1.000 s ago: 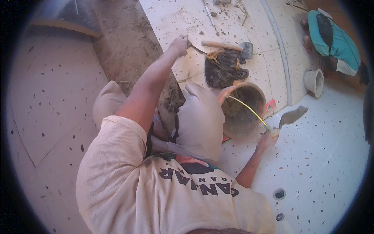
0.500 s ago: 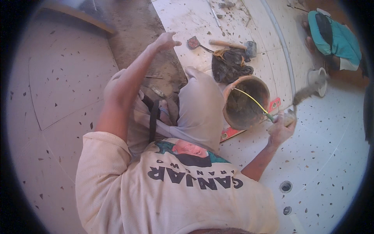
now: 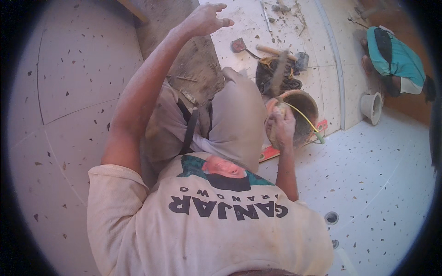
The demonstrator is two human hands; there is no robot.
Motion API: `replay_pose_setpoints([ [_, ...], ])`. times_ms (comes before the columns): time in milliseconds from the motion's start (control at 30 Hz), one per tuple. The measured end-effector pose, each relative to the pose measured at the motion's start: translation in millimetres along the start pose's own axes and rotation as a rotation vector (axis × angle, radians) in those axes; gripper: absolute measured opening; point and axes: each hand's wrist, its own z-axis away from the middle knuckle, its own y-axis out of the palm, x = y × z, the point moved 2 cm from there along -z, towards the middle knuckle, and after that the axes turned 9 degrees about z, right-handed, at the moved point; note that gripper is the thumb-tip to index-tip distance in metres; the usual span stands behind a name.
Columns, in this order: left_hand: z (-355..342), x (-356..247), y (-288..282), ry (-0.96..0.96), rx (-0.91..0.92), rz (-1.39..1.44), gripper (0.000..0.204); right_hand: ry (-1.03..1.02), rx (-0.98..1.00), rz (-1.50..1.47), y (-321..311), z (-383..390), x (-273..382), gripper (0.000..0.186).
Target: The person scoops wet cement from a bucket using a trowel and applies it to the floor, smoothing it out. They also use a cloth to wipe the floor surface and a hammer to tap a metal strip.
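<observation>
The far left hand (image 3: 205, 20) is wide and empty; the near right hand (image 3: 282, 122) holds a trowel (image 3: 279, 76) (blurry blade), best gripped firmly, beside the bucket (image 3: 311, 103).

Floor on your left: big pale tiles, kinda pinkish, with dark chips scattered all through (image 3: 83, 69)
Bare strip: rough grey-brown ground (image 3: 198, 57) running beside those tiles, up toward your top edge
Cream tiles: paler section (image 3: 248, 23) past the strip, pretty dusty, with crumbs and grit on it
Grey band: narrow line (image 3: 340, 69) bending down between tiles on your right
Floor on your right: speckled too, looks bluish-white (image 3: 368, 161)
Drains: two round holes, one bigger (image 3: 331, 218), one smaller (image 3: 335, 244)
Far corner: orange-brown surface (image 3: 412, 110), can't tell you if it's wall or ground
Light: soft, cooler on your right
</observation>
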Motion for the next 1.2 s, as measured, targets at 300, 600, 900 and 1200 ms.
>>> replay_pose_setpoints([
  [300, 6.1, 56.8, -12.8, -0.154, 0.112, 0.003, 0.072, -0.281, 0.334, 0.761, 34.2, -17.2, -186.3, 0.051],
  [600, 4.0, 85.6, -35.1, -0.27, 0.115, 0.025, 0.077, -0.199, 0.597, 0.451, 32.8, 12.8, -205.6, 0.04],
  [900, 15.3, 91.8, -45.9, -0.352, 0.108, 0.063, 0.073, -0.226, 0.621, 0.425, 62.0, 1.2, -212.1, 0.04],
  [1200, 29.8, 93.3, -73.5, -0.384, 0.176, 0.086, 0.072, -0.247, 0.588, 0.433, 83.8, -1.5, -219.5, 0.039],
])
